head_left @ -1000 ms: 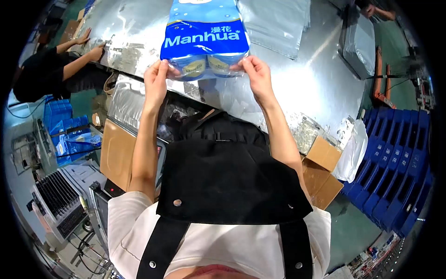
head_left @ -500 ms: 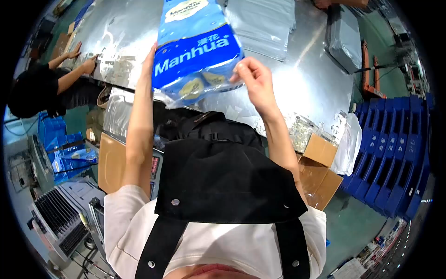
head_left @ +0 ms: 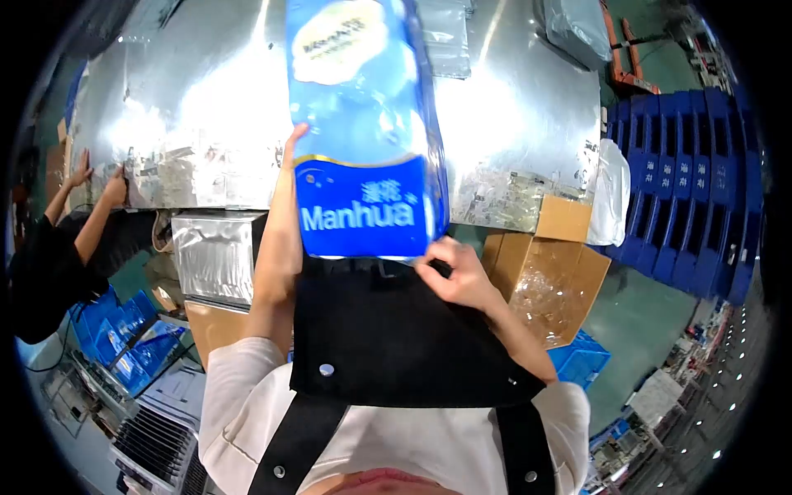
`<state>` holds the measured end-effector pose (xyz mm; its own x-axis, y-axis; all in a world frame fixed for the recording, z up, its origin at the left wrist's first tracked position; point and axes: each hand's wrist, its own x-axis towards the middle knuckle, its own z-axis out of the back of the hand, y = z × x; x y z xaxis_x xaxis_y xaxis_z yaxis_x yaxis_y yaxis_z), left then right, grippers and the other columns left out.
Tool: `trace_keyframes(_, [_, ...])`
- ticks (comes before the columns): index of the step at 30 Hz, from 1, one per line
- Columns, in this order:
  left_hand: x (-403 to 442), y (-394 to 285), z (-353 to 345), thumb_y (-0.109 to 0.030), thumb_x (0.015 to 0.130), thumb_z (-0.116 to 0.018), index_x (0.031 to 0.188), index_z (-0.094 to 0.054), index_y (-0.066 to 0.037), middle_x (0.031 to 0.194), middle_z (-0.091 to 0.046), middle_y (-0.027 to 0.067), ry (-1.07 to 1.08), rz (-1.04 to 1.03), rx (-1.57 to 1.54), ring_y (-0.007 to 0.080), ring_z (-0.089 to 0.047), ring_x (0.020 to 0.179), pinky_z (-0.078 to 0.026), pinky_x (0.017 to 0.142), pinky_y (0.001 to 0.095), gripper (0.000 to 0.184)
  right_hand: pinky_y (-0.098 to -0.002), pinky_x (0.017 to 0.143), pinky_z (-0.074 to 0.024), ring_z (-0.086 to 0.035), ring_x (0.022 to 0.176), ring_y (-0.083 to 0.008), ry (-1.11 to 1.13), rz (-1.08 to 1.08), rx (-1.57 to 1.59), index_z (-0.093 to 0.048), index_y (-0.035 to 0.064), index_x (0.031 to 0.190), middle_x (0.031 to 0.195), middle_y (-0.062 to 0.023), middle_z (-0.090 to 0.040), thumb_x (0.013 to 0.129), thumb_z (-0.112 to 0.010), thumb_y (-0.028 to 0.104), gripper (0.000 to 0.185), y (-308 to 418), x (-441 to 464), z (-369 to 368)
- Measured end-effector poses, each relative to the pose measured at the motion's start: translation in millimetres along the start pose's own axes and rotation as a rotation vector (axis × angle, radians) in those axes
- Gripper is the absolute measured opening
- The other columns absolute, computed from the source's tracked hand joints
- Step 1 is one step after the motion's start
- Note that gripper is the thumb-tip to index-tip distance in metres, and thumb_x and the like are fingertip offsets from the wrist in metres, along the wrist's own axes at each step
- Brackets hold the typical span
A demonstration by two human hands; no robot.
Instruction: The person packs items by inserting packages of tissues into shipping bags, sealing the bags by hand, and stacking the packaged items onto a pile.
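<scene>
A large blue plastic-wrapped Manhua tissue pack (head_left: 355,132) is held up in front of me over the metal table's near edge, its printed face toward the camera. My left hand (head_left: 295,144) supports it along the left side, with the thumb at the edge and the other fingers hidden behind the wrap. At the pack's lower right corner, my right hand (head_left: 455,268) pinches the wrap between thumb and curled fingers. The pack's near end is turned out of sight.
Grey plastic bags (head_left: 445,41) lie on the metal table (head_left: 511,124) behind the pack. An open cardboard box (head_left: 557,285) holding clear plastic stands at right, near stacked blue plastic pallets (head_left: 676,190). At left, another person's hands (head_left: 115,188) rest on the table edge.
The pack has come down closer to my body and tipped so its front face shows more fully. My right hand moved down with its corner. The camera view has shifted too.
</scene>
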<state>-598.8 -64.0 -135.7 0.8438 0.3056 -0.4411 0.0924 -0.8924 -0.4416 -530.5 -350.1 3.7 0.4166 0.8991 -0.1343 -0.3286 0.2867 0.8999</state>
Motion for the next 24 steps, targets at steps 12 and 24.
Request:
trace_keyframes(12, [-13, 71, 23, -0.014, 0.058, -0.075, 0.137, 0.001, -0.007, 0.133, -0.027, 0.0158, 0.152, 0.120, 0.959, 0.0243, -0.038, 0.111, -0.030, 0.095, 0.0355, 0.110, -0.0316, 0.068, -0.0451, -0.058, 0.072, -0.0199, -0.559, 0.134, -0.280, -0.056, -0.0022, 0.096, 0.076, -0.0095, -0.061, 0.077, -0.056, 0.014, 0.025, -130, 270, 121])
trace_keyframes(24, [227, 2, -19, -0.008, 0.065, -0.061, 0.089, -0.059, -0.003, 0.087, -0.058, 0.0119, 0.041, -1.014, 2.273, 0.0282, -0.058, 0.079, -0.049, 0.070, 0.0352, 0.025, -0.0437, 0.080, -0.0355, -0.058, 0.078, -0.0347, -0.249, 0.074, -0.874, -0.055, 0.0006, 0.086, 0.078, -0.0208, -0.061, 0.080, -0.042, 0.044, 0.045, -176, 351, 111])
